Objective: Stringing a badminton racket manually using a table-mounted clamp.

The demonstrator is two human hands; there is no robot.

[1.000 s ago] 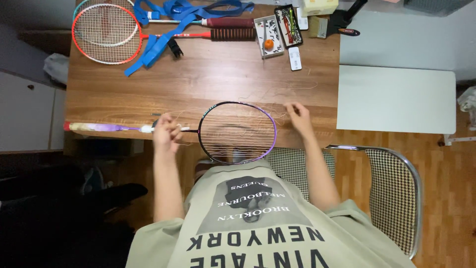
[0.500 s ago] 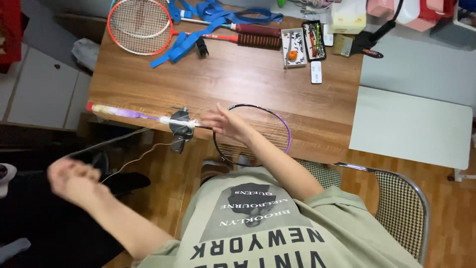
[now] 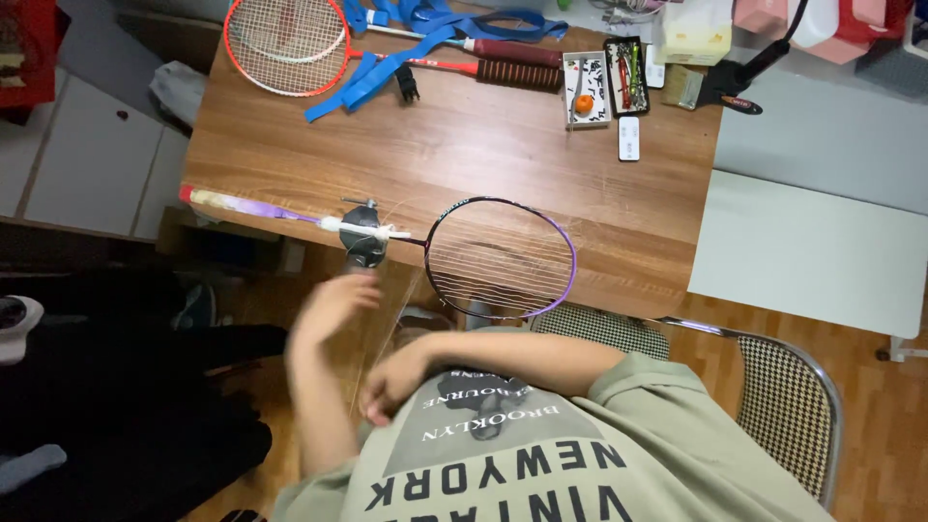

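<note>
Overhead, wooden table (image 3: pixel 464 145) beside white table (image 3: pixel 812 251)

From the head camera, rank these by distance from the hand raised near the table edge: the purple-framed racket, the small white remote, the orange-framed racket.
Measured from the left hand:
1. Purple-framed racket, just above the hand, overhanging the table's near edge.
2. Orange-framed racket, at the far left corner of the table.
3. Small white remote, far right side of the table.
</note>
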